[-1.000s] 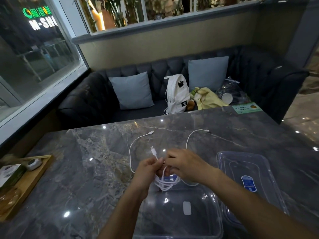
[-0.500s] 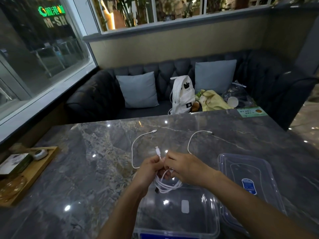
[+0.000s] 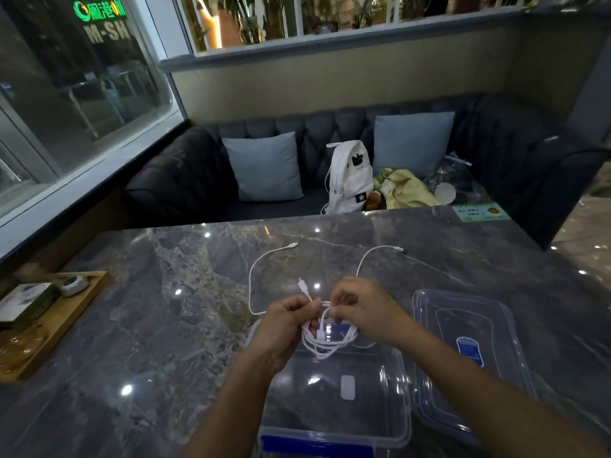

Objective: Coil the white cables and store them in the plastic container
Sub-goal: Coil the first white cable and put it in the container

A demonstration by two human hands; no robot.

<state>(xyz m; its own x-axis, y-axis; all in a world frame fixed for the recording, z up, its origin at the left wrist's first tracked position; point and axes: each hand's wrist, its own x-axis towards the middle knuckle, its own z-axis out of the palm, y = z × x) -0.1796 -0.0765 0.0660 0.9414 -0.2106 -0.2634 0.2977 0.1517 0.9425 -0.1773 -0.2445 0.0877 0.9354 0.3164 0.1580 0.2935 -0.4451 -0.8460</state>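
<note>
Both hands, left hand (image 3: 283, 325) and right hand (image 3: 365, 310), pinched the white cable coil (image 3: 325, 342) hanging loops-down over the plastic container (image 3: 393, 401), blue label unreadable.

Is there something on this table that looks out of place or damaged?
Nothing looks damaged or spilled. Both hands, left and right, hold a half-wound coil above the open container; two cable ends still trail loose across the table. The lid lies beside the container.
</note>
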